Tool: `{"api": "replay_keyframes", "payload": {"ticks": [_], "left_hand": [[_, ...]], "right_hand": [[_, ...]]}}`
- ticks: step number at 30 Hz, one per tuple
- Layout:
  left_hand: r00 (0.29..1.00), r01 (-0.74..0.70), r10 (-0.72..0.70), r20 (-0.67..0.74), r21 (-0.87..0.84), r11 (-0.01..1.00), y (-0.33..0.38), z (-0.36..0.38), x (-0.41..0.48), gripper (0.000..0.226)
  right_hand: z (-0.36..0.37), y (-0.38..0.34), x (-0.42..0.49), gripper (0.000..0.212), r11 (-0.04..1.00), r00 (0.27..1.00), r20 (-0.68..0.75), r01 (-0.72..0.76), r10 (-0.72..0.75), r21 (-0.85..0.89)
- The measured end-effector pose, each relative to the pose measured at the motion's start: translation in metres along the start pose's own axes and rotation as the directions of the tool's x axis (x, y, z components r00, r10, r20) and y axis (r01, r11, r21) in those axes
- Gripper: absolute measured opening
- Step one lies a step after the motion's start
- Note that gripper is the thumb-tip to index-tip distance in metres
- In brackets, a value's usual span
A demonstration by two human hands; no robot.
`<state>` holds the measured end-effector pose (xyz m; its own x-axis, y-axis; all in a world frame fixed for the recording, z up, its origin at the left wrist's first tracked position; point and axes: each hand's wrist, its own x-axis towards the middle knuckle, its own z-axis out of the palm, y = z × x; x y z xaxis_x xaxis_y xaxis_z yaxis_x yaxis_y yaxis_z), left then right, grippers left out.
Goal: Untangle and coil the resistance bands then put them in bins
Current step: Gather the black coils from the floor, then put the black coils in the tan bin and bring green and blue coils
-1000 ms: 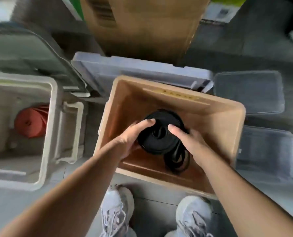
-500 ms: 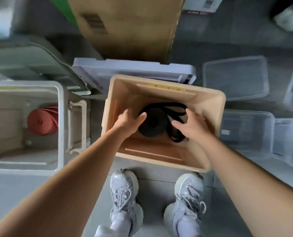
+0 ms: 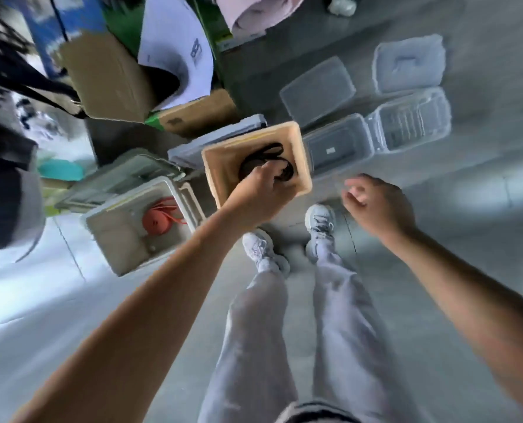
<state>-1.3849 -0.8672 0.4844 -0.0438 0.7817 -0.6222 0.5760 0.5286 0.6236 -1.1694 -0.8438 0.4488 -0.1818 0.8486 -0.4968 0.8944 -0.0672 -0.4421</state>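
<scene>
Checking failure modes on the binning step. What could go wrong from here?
1. The black resistance band in the tan bin has loops lying loose beside its coil, so it may unwind.
2. The left hand covers part of the coil and its grip is unclear. A finger caught in a loop could drag the band out.
3. The red resistance band in the white bin also trails a loose end.

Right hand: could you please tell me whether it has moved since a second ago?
Yes. The right hand has left the tan bin, where it touched the black band, and now hangs outside the bin's right wall, holding nothing.
</scene>
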Motion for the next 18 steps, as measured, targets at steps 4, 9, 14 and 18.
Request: {"api": "replay_keyframes", "payload": {"ticks": [4, 9, 14, 18], "left_hand": [[0.973, -0.221, 0.179, 0.146, 0.366, 0.904, 0.072, -0.016, -0.058, 0.034], [0.915, -0.404, 0.295, 0.277, 0.613, 0.679, 0.156, -0.001, -0.100, 0.038], [0.838, -0.535, 0.393, 0.379, 0.712, 0.454, 0.256, 0.063, -0.104, 0.041], [0.868, -0.497, 0.281, 0.410, 0.724, 0.479, 0.322, 0.119, -0.093, 0.044]], "right_hand": [[-0.068, 0.011, -0.100, 0.025, 0.992, 0.987, -0.136, -0.068, 0.082, 0.103], [-0.112, 0.049, -0.208, 0.030, 0.956, 0.951, -0.158, -0.238, 0.265, 0.172], [-0.149, 0.123, -0.280, 0.040, 0.869, 0.875, -0.148, -0.413, 0.462, 0.272], [-0.217, 0.192, -0.279, 0.038, 0.813, 0.810, -0.207, -0.458, 0.548, 0.359]]}}
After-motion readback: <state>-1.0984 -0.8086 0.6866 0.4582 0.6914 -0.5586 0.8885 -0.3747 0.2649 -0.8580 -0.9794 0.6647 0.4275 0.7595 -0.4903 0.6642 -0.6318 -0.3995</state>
